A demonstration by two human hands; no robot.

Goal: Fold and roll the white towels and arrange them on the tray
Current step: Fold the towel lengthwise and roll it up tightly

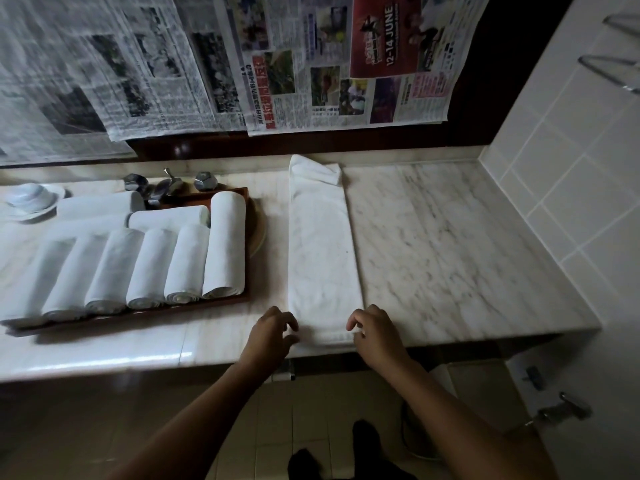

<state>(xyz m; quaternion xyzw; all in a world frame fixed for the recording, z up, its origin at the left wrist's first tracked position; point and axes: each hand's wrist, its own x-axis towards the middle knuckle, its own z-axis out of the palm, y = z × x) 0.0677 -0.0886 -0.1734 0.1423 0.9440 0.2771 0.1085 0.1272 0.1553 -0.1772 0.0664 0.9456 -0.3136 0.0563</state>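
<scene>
Fingers half-curled on left hand (273,332) and right hand (375,332), at near corners of folded towel (323,258), front edge of surface (450,254); grip unclear; tray (207,197) left.

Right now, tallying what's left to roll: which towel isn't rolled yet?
The long towel lying flat on the counter, right of the tray; the other towels are rolled up.
</scene>
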